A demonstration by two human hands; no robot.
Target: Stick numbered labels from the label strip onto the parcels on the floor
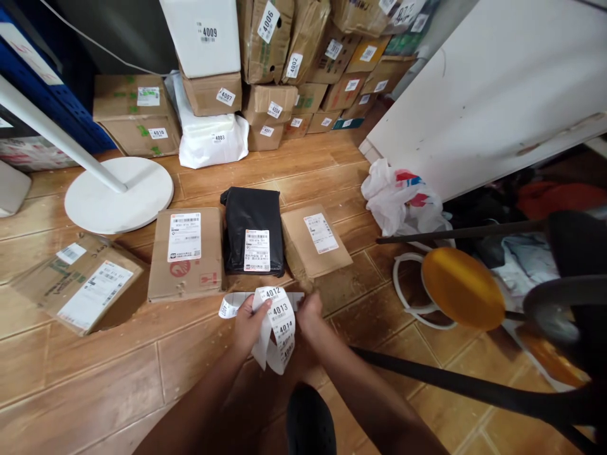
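Note:
My left hand (249,325) and my right hand (309,314) both grip a strip of white numbered stickers (277,322) low over the floor; labels 4012, 4013 and 4014 show on it, and the strip loops down between my wrists. Just beyond my hands three parcels lie in a row: a cardboard box (186,253) on the left, a black poly bag (253,229) in the middle and a flat brown box (314,241) on the right. Each carries a shipping label.
Numbered boxes (265,38) and a white bag (211,140) are stacked along the back wall. A round white stand base (118,194) and a tilted box (78,285) lie left. A white panel (493,88), plastic bag (403,199) and chair legs (474,385) crowd the right.

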